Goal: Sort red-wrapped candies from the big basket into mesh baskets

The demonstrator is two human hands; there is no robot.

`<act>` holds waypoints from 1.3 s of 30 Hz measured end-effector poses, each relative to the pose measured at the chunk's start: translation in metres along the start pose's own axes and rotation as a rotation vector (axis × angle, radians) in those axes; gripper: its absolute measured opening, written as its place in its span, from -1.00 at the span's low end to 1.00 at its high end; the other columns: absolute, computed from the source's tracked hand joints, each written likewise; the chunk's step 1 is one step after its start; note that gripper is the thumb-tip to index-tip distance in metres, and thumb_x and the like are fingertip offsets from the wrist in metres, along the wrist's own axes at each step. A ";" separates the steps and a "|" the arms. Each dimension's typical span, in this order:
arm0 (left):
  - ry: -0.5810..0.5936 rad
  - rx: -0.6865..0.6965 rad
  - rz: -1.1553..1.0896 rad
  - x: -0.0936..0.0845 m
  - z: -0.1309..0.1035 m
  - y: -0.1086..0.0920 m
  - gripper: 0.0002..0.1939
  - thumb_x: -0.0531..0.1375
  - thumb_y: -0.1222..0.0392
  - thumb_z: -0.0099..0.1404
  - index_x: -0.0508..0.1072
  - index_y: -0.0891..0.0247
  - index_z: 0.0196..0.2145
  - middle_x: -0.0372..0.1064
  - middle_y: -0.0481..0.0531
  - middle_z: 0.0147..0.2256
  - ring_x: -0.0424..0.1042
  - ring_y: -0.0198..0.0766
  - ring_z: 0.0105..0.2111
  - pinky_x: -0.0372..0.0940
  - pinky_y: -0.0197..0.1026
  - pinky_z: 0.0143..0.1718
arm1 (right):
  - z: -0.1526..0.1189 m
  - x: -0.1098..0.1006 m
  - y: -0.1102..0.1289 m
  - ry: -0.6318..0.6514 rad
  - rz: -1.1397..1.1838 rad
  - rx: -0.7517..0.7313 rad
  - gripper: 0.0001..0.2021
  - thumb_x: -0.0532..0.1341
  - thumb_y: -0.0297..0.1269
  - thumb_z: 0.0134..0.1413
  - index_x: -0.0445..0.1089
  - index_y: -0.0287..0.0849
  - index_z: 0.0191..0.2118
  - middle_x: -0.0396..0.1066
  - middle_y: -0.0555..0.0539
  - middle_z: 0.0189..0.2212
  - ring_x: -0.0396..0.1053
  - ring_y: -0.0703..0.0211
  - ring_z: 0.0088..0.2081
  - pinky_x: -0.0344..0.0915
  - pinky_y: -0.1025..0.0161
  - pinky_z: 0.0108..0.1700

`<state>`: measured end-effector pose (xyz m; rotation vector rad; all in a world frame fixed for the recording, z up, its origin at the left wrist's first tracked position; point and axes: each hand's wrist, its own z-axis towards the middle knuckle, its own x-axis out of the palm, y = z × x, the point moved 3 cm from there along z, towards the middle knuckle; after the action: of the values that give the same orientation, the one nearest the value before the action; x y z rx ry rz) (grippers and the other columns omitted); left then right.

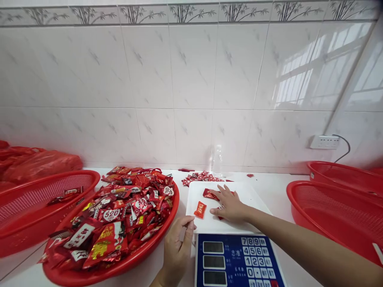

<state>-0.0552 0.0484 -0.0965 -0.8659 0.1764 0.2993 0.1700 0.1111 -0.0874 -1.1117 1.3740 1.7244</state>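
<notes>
Three small wrapped packets show on the smooth white plastic weighing tray [253, 195] before us. One, a bright orange-red pouch with pale lettering [200, 210], lies by itself near the left edge. Another, a darker red glossy packet [210, 194], sits near the back, partly covered by the fingers of our right hand [229, 203]; only a bit of the third, a red packet with white marks [221, 211], shows beneath that hand. We have the right hand palm down, its fingers spread wide over these two; we cannot tell whether it grips either.

Our left hand [176, 251] is loosely curled at the tray's front left corner, thumb and forefinger held narrow; we cannot tell whether they pinch the rim. Just in front of the tray we see a blue keypad panel with three grey displays [235, 261].

To our left stands a round red plastic basket [119, 273], heaped with shiny red wrapped packets [110, 215]. Behind the tray lie small red-and-white packets [199, 176], near an upright clear plastic bottle [218, 160]. On our right we have an oval red plastic basket [326, 211].
</notes>
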 end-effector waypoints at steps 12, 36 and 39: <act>0.068 0.005 -0.048 0.002 -0.002 -0.001 -0.84 0.11 0.16 0.32 0.46 0.21 -0.23 0.47 -0.01 -0.41 0.47 -0.25 -0.40 0.39 -0.28 -0.33 | 0.031 0.015 0.044 -0.020 -0.047 -0.023 -0.34 -0.04 0.35 0.03 0.25 0.15 0.16 0.13 -0.20 0.23 -0.07 -0.39 0.27 -0.19 -0.47 0.09; 0.076 0.036 -0.023 0.005 -0.003 0.005 -0.83 0.10 0.17 0.33 0.45 0.24 -0.21 0.47 -0.02 -0.43 0.47 -0.30 -0.44 0.38 -0.33 -0.37 | -0.001 0.003 0.023 -0.176 -0.070 -0.347 -0.70 0.21 -0.02 0.08 0.39 -0.05 -0.12 0.32 -0.11 -0.13 0.26 0.03 -0.08 0.26 0.12 -0.08; 0.069 0.039 -0.018 0.004 -0.004 0.004 -0.84 0.11 0.17 0.33 0.46 0.24 -0.22 0.46 -0.03 -0.43 0.46 -0.30 -0.45 0.37 -0.33 -0.38 | -0.001 0.004 0.024 -0.199 -0.073 -0.330 -0.75 0.20 -0.07 0.10 0.39 -0.06 -0.14 0.31 -0.10 -0.15 0.30 0.07 -0.14 0.29 0.16 -0.14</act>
<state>-0.0532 0.0487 -0.1027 -0.8392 0.2376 0.2491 0.1474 0.1049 -0.0814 -1.1113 0.9390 1.9954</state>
